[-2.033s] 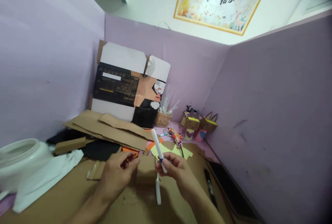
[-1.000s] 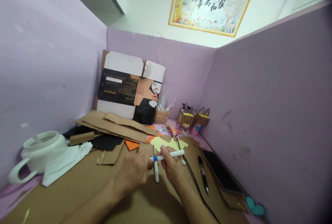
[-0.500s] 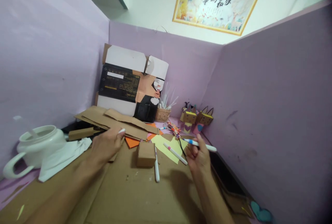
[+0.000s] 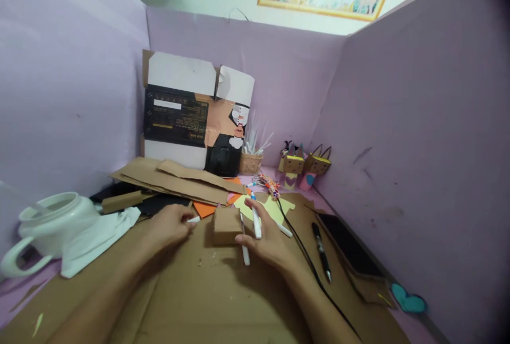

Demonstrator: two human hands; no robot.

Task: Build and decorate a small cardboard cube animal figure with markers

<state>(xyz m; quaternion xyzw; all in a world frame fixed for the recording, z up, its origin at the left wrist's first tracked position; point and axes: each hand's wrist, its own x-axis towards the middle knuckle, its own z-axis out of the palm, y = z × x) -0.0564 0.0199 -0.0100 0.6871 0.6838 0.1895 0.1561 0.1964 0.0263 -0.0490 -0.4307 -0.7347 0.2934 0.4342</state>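
Note:
My left hand (image 4: 171,224) is closed, its fingertips pinching a small white piece (image 4: 194,220) that looks like a marker cap. In my right hand (image 4: 269,238) is a white marker (image 4: 256,222) with a blue end pointing away from me. The thumb of that hand reaches the right side of a small cardboard box (image 4: 227,225); whether it presses on it I cannot tell. Right beside the box lies a second white marker (image 4: 245,251), partly hidden. Behind my right hand, another white marker (image 4: 285,230) rests near yellow paper (image 4: 281,208).
On the left stand a white pot (image 4: 59,227) and white tissue (image 4: 101,243). Cardboard strips (image 4: 179,182) lie at the back, near a small basket (image 4: 251,163) and cardboard figures (image 4: 294,166). To the right are a black cable (image 4: 297,243), a pen (image 4: 321,254) and a dark flat panel (image 4: 350,246).
My right hand has moved left to the box, turning the marker from sideways to pointing away. My left hand has come slightly right and lower with the white piece. The view has tilted down.

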